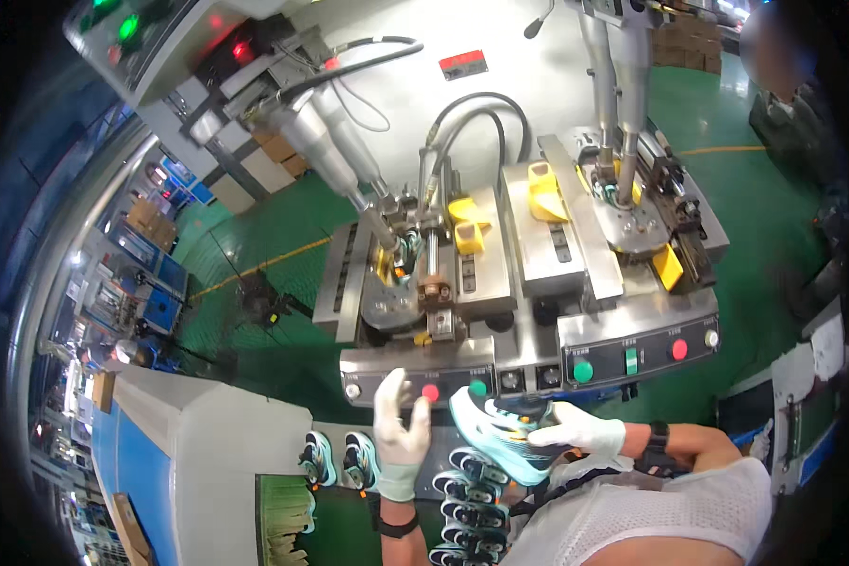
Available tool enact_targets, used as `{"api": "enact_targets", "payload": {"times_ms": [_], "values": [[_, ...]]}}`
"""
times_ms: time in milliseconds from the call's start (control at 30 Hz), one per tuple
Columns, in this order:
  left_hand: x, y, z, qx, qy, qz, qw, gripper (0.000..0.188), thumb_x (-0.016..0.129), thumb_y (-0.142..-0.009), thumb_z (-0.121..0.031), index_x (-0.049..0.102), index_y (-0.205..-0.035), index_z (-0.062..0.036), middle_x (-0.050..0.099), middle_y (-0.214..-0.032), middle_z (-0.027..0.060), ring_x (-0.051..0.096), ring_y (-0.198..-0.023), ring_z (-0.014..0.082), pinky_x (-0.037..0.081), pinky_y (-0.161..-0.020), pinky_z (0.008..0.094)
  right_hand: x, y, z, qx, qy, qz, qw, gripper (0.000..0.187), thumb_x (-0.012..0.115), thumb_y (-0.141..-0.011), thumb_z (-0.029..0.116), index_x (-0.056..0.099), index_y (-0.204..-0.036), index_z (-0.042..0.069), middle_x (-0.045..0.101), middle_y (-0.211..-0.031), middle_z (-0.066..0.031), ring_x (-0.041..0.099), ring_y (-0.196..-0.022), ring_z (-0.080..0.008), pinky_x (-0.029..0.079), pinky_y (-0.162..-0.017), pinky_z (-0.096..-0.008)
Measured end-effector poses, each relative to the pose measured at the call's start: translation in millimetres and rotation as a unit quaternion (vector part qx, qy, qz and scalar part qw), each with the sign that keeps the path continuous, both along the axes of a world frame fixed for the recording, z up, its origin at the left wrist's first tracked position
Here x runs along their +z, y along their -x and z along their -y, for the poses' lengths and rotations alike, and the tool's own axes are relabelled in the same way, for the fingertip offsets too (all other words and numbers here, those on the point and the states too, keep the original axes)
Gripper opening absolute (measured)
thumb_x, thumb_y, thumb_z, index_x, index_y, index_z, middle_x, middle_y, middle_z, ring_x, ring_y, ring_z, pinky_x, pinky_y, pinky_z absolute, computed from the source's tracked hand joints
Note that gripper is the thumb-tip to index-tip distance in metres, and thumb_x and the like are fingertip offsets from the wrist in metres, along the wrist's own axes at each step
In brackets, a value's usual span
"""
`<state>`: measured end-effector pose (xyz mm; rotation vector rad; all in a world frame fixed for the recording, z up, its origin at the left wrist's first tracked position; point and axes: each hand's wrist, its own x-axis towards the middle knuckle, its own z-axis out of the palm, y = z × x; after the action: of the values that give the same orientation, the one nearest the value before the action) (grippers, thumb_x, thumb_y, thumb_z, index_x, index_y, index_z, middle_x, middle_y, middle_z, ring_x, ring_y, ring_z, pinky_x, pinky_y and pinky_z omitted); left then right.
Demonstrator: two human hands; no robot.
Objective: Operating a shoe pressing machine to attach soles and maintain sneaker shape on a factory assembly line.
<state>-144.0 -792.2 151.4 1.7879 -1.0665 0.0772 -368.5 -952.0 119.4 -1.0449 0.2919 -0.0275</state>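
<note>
My right hand (583, 431), in a white glove, is closed round a pale turquoise and black sneaker (502, 441). The shoe is tilted, with its light sole facing up and to the left. To the left of it, my gloved left hand (403, 429) is raised with fingers apart and nothing in them. Just ahead of that hand is the machine's left control panel (401, 371), which has red and green buttons. Several matching sneakers (473, 515) stand in a column below the held shoe. Two more sneakers (359, 460) are left of my left wrist.
A two-station shoe press fills the area ahead, with metal pistons (621, 94), yellow pads (545, 193) and a right control panel (640, 343). On the left is a grey and blue bench (212, 443). Another person (790, 113) is at the far right. Cartons (686, 42) are stacked behind.
</note>
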Motion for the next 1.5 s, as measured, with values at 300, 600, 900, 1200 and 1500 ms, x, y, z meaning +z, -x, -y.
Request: {"api": "enact_targets", "payload": {"times_ms": [300, 600, 900, 1200, 1500], "values": [[-31.5, -151.2, 131.6, 0.065, -0.051, -0.079, 0.993, 0.045, 0.061, -0.093, -0.014, 0.049, -0.132, 0.0038, 0.058, -0.127, 0.0182, 0.059, -0.114, 0.0255, 0.047, -0.097, 0.0343, 6.6, 44.6, 85.3, -0.156, -0.183, 0.012, 0.971, 0.052, 0.067, -0.083, 0.012, 0.052, -0.13, -0.003, 0.064, -0.118, -0.0093, 0.064, -0.1, -0.0154, 0.052, -0.088, -0.0296], [-115.2, -278.0, 238.7, 0.16, -0.267, -0.003, 0.95, 0.056, 0.068, -0.085, -0.031, 0.054, -0.124, 0.0059, 0.059, -0.117, 0.0265, 0.058, -0.112, 0.0383, 0.047, -0.093, 0.0405, -16.8, 52.4, 91.0, -0.189, -0.139, -0.006, 0.972, 0.06, 0.064, -0.08, 0.002, 0.047, -0.137, -0.002, 0.059, -0.13, -0.0084, 0.056, -0.116, -0.018, 0.042, -0.102, -0.0341], [-150.7, -304.0, 297.7, 0.169, -0.301, -0.03, 0.938, 0.054, 0.074, -0.077, -0.036, 0.052, -0.113, -0.0015, 0.065, -0.107, 0.0247, 0.061, -0.103, 0.0424, 0.049, -0.089, 0.0458, -2.4, 39.5, 92.5, -0.326, -0.149, -0.044, 0.932, 0.066, 0.07, -0.076, 0.006, 0.046, -0.137, 0.001, 0.061, -0.125, -0.0084, 0.06, -0.113, -0.0192, 0.046, -0.099, -0.035], [-35.6, -245.6, 179.3, 0.138, -0.089, -0.04, 0.986, 0.049, 0.074, -0.081, -0.028, 0.053, -0.114, 0.0013, 0.066, -0.1, 0.0225, 0.066, -0.092, 0.0365, 0.05, -0.081, 0.0424, 24.4, -43.4, 107.7, -0.19, 0.022, -0.054, 0.98, 0.054, 0.064, -0.084, 0.009, 0.049, -0.134, -0.002, 0.062, -0.119, -0.0059, 0.059, -0.101, -0.0137, 0.048, -0.089, -0.0293], [-102.3, -43.9, -44.9, 0.224, 0.028, -0.307, 0.925, 0.043, 0.072, -0.081, -0.004, 0.05, -0.118, 0.0016, 0.058, -0.105, 0.0081, 0.057, -0.096, 0.0152, 0.047, -0.088, 0.0302, 12.8, -273.6, 126.9, -0.05, -0.027, -0.052, 0.997, 0.026, 0.066, -0.089, 0.018, 0.064, -0.109, 0.002, 0.068, -0.096, -0.004, 0.064, -0.084, -0.0128, 0.053, -0.074, -0.0294]]}}
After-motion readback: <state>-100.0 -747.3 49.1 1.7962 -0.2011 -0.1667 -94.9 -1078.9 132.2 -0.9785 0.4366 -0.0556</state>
